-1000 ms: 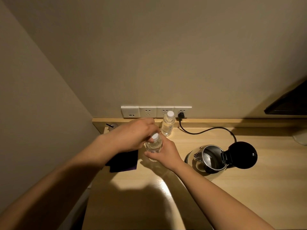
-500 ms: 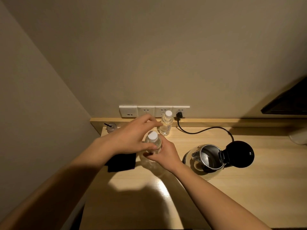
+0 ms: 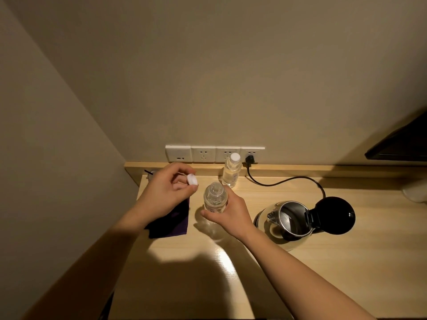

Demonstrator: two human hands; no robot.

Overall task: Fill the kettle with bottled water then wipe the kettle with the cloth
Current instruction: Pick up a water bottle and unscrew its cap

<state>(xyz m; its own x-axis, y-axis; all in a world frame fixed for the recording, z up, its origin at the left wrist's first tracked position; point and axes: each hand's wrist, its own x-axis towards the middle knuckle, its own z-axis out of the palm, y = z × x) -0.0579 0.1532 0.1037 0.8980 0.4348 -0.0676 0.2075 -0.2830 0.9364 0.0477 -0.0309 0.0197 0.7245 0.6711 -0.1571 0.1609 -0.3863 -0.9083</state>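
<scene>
A clear water bottle (image 3: 214,199) stands upright on the wooden desk (image 3: 300,273), its neck uncapped. My right hand (image 3: 231,212) grips its body from the right. My left hand (image 3: 166,192) hovers just left of the bottle, pinching the white cap (image 3: 192,180) between its fingertips. To the right a steel kettle (image 3: 291,219) sits on its base with the black lid (image 3: 335,214) flipped open. A dark purple cloth (image 3: 169,224) lies on the desk under my left hand, partly hidden by it.
A second capped bottle (image 3: 231,170) stands at the back by the wall sockets (image 3: 215,154). The kettle's black cord (image 3: 286,180) runs from a plug along the back. A small object (image 3: 151,174) sits in the far left corner. A wall closes the left side.
My left hand has lifted the cap off the bottle and moved it up and left. The bottle stays in my right hand, now open.
</scene>
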